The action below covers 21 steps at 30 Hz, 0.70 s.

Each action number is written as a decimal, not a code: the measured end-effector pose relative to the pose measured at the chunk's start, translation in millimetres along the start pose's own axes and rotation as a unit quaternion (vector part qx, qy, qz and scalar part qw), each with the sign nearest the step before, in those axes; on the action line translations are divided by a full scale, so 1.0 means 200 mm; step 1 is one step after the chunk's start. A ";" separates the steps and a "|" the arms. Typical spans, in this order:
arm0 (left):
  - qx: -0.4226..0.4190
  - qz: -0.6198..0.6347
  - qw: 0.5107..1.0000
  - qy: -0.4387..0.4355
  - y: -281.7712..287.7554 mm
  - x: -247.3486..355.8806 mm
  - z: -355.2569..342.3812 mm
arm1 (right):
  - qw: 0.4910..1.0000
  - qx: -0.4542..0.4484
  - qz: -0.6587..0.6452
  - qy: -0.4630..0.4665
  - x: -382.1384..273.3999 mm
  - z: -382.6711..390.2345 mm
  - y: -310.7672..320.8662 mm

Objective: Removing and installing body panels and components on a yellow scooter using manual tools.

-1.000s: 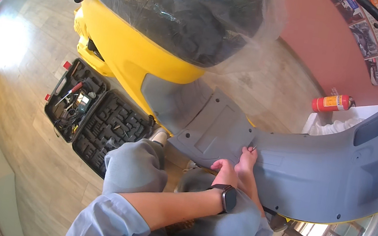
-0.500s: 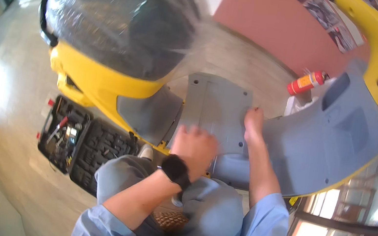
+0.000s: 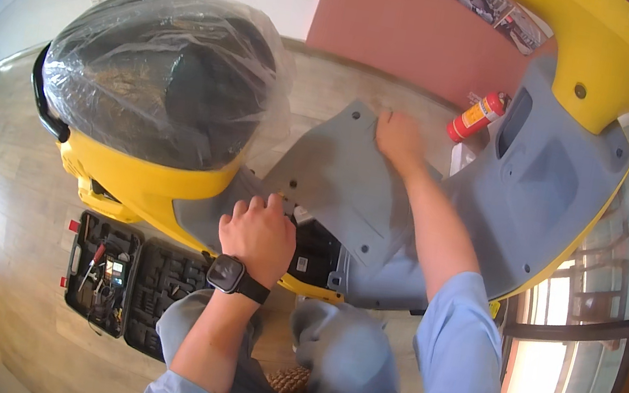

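A grey floor panel [image 3: 335, 171] with screw holes at its corners is lifted and tilted off a yellow scooter's footwell. Its far right edge is in my right hand [image 3: 401, 140], fingers closed around it. At the panel's near left corner my left hand [image 3: 259, 237], wearing a dark watch [image 3: 226, 274], is curled, its fingertips partly hidden against the edge. Below the panel a black compartment [image 3: 313, 258] shows in the scooter body. The grey front shield [image 3: 531, 181] rises on the right.
A plastic-wrapped seat [image 3: 168, 83] stands to the left, above the yellow body [image 3: 161, 176]. An opened black tool case [image 3: 101, 270] with a red-handled screwdriver lies on the floor. Beyond the scooter are a red fire extinguisher [image 3: 477, 117] and a pinkish board [image 3: 407, 30].
The floor panel has come up and turned askew, uncovering the black compartment. My right hand went up and left with it; my left hand moved left to the panel's corner.
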<state>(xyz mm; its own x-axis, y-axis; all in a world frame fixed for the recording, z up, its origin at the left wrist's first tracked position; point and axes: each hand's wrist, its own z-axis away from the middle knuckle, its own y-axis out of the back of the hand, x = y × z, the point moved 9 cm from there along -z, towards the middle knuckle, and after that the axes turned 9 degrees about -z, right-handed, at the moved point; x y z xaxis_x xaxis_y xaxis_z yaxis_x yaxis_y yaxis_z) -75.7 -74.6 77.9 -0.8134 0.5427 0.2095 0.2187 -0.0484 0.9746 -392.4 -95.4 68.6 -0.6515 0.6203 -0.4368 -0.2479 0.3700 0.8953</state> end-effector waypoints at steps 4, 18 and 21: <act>-0.051 0.020 0.998 0.016 -0.08 0.01 -0.03 | 0.997 -0.048 0.047 0.041 -0.08 -0.05 -0.15; -0.176 0.719 0.599 0.306 -0.61 -0.07 -0.11 | 0.935 -0.266 0.040 0.232 -0.45 0.09 -0.43; -0.184 0.758 0.554 0.291 -0.56 -0.03 -0.09 | 0.949 -0.243 0.003 0.200 -0.44 0.12 -0.36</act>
<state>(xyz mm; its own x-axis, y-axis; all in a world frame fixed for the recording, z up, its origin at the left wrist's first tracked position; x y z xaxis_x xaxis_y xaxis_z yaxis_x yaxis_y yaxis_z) -104.3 -87.2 -30.7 0.0947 -0.7120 0.6958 0.8504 -0.3055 -0.4283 -299.8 -160.6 39.7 -0.8500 0.2742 -0.4497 -0.4810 -0.0563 0.8749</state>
